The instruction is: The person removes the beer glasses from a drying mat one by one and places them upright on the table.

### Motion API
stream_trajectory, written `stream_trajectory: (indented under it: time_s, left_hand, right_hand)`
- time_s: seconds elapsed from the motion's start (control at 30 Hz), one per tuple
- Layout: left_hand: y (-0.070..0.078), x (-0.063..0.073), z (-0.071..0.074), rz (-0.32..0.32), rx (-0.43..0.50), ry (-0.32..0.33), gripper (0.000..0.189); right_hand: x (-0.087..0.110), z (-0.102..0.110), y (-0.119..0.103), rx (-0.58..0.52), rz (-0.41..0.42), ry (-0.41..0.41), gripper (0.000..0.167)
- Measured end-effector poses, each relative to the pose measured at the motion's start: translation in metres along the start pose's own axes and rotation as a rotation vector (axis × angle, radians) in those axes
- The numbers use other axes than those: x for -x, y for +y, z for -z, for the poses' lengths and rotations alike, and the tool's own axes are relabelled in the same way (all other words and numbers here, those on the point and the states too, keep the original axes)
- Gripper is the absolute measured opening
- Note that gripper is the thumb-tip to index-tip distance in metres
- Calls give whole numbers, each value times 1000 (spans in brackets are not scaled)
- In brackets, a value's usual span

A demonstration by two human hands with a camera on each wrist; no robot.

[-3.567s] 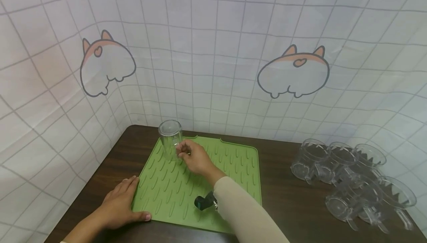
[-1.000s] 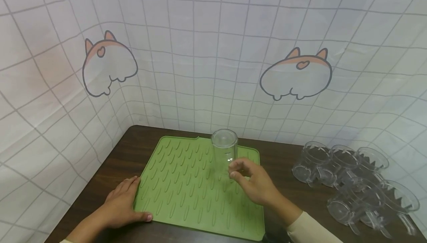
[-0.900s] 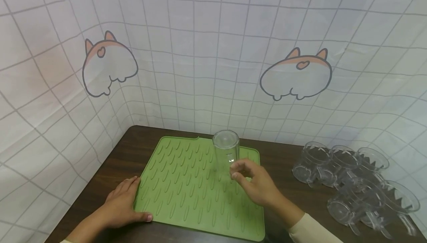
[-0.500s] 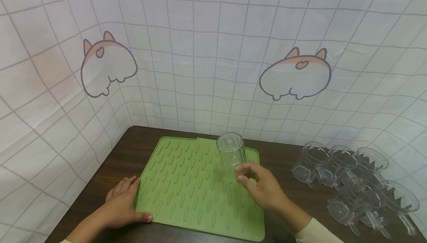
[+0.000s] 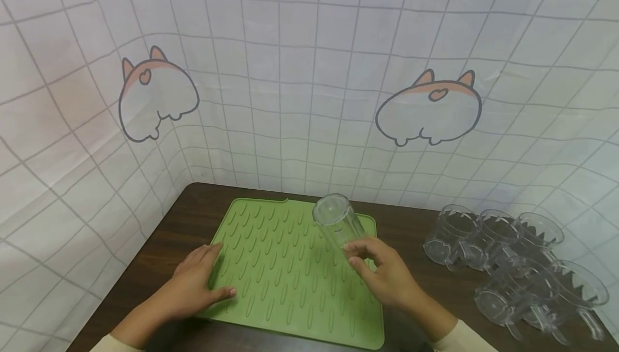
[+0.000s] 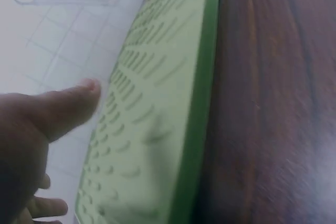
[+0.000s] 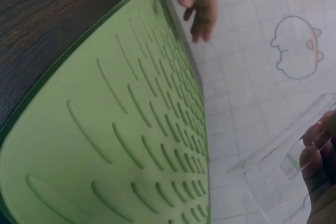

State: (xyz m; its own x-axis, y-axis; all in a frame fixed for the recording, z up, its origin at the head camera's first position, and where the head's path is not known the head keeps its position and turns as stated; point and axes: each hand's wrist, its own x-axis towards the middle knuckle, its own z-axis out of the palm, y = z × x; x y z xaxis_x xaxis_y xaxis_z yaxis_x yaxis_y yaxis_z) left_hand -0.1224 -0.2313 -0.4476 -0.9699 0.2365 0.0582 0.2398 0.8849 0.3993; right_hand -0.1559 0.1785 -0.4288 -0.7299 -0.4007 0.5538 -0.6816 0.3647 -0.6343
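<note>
My right hand (image 5: 387, 274) pinches the handle of a clear mug (image 5: 337, 220) over the right part of a green ribbed mat (image 5: 275, 282). The mug is upside down and tilted, its base up and leaning left; in the right wrist view the clear mug (image 7: 262, 166) has its wider mouth end towards the mat. My left hand (image 5: 193, 279) hovers over the mat's left edge, fingers loosely extended and holding nothing. In the left wrist view the left hand's thumb (image 6: 68, 106) points across the mat, above its surface.
Several clear mugs (image 5: 493, 309) stand grouped on the dark wooden table (image 5: 406, 244) at the right, mouths up. A white grid-patterned curtain (image 5: 290, 72) with cartoon animal prints encloses the back and sides.
My right hand has carried the mug from the mat's back left to the right, and the mug has tipped. My left hand has left the mat's left edge, moving right and inward.
</note>
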Motion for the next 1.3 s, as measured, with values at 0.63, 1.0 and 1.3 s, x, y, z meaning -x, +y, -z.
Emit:
stream_trajectory:
  time_s: [0.63,1.0,1.3]
  left_hand:
    - [64,-48,14,-166,121,40,96]
    - [77,-55,13,-168,163,19,96]
    - [86,-61,14,-200,195,39,92]
  right_hand:
    - [3,4,-1,43,66,12,31]
    - [2,5,-2,75,130,24,33]
    - [1,5,-3,70,214,45,38]
